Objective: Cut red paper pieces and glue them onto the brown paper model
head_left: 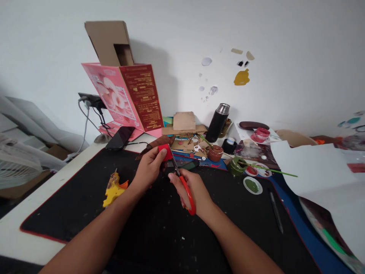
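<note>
My left hand (148, 168) pinches a small red ridged piece (165, 152) between thumb and fingers, held above the black mat (85, 205). My right hand (194, 190) is closed round red-handled scissors (185, 186), and their blades point up against the right edge of the red piece. Both hands hover near the middle of the desk.
A yellow glue gun (114, 187) lies on the mat to the left. A phone (120, 137), a pink box (125, 95), a black flask (217, 121), paint pots (236, 166), a green-paint lid (252, 185) and a pen (276, 209) crowd the back and right. White paper (319, 179) covers the right side.
</note>
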`<state>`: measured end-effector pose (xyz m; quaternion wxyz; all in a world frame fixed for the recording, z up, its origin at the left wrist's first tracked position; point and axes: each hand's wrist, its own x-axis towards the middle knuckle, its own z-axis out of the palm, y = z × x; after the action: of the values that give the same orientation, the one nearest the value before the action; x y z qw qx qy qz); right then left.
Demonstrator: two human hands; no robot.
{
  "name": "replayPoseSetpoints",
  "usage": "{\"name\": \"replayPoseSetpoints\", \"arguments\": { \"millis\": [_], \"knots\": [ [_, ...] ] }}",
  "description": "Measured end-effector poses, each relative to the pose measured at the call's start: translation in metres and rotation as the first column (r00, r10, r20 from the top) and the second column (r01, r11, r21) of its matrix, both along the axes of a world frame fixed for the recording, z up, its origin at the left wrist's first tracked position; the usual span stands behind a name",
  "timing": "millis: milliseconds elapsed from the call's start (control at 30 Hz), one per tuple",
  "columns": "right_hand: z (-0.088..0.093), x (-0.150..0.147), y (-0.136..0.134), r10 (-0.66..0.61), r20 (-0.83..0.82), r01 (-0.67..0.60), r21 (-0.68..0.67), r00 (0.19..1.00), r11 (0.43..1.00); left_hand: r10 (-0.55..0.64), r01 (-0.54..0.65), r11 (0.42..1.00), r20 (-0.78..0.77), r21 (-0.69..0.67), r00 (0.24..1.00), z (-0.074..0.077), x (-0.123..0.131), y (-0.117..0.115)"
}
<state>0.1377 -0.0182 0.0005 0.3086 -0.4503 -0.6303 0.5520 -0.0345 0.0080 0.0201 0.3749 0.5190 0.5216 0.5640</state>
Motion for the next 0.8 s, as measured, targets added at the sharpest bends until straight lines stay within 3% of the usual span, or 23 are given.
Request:
{"name": "replayPoseSetpoints", "arguments": {
  "millis": [467,800],
  "knots": [
    [0.0067,0.0018,-0.0001,0.020,0.110,-0.029,0.077,0.994,0.997,-0.014,0.014,1.000,0.002,0.002,1.000,-0.0006,-0.0003,-0.0001],
    [0.0001,0.0009,0.0023,0.022,0.108,-0.031,0.083,0.994,0.996,0.002,-0.003,1.000,0.013,0.018,1.000,-0.0003,0.0005,-0.0007]
  ]
}}
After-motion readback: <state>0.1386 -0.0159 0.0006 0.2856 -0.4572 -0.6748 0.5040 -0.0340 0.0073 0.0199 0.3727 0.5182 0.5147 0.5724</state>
